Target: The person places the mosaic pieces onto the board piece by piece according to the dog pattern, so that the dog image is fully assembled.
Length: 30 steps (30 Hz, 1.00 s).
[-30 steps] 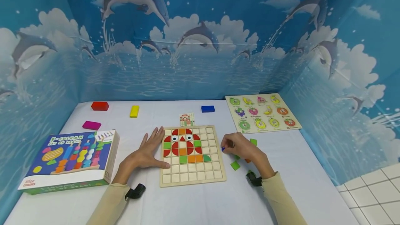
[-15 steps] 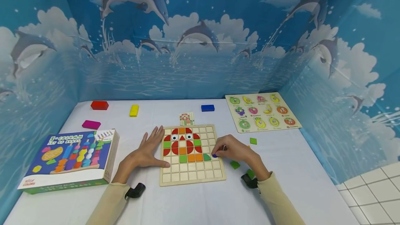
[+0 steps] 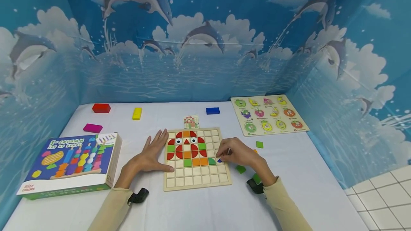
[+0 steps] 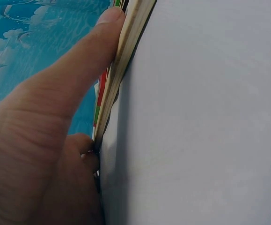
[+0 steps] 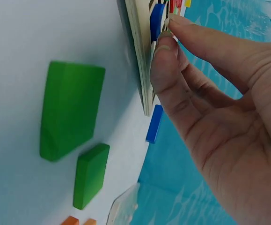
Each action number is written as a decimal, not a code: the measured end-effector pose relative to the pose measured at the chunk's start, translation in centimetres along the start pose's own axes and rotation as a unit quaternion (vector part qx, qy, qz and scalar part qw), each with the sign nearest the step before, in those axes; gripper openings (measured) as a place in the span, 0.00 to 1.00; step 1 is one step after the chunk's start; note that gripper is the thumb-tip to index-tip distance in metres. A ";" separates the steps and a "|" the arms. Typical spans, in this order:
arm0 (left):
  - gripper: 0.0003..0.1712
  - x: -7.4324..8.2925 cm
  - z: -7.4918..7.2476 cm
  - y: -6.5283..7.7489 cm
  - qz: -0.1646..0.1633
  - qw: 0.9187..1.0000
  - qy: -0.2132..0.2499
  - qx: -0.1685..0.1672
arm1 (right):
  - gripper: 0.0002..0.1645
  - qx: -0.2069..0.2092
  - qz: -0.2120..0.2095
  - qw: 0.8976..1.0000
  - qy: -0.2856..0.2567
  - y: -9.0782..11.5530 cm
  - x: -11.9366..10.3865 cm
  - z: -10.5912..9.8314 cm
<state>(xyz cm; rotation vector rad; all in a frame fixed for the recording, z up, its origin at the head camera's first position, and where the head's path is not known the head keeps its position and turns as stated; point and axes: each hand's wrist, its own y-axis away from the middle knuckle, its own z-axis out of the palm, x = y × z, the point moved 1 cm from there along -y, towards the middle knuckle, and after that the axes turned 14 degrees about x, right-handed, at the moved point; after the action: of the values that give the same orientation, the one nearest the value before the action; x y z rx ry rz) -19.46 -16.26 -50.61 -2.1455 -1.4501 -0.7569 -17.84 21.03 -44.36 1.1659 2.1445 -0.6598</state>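
Observation:
A wooden grid board (image 3: 192, 184) lies mid-table, with red, orange, green and white pieces forming a pattern with two eyes. My left hand (image 3: 149, 158) rests spread along its left side, the thumb (image 4: 79, 65) lying over the edge. At the board's right side, my right hand (image 3: 237, 152) pinches a small blue piece (image 3: 219, 160) with thumb and index finger. This piece sits low over a square just right of a green quarter-round piece (image 3: 211, 161). In the right wrist view the fingertips are right at the blue piece (image 5: 157, 22).
Loose green tiles (image 3: 240, 169) lie beneath and beside the right arm. Behind the board is a small pattern card (image 3: 191, 121). A fruit puzzle board (image 3: 269, 115) stands back right, a bead-set box (image 3: 70, 163) left. Red (image 3: 101, 108), yellow (image 3: 137, 113), magenta and blue blocks sit toward the back.
My right hand has moved left from beside the board onto its right columns, bringing the blue piece down to a square beside the green quarter-round. My left hand stays in place.

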 end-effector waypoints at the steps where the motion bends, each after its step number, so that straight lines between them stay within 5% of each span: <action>1: 0.84 0.0 0.0 0.0 0.000 1.000 0.000 0.000 | 0.08 0.005 0.005 1.000 0.002 0.0 0.0 -0.1; 30: 0.84 0.3 0.0 0.1 -0.006 1.000 0.002 0.003 | 0.12 -0.006 0.016 1.000 -0.009 0.1 -0.5 0.7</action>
<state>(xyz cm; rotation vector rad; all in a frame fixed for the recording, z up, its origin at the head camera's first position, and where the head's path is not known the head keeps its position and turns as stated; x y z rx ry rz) -19.29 -16.11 -50.40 -2.1325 -1.4625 -0.7598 -17.36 20.30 -44.53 1.1799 2.1083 -0.6400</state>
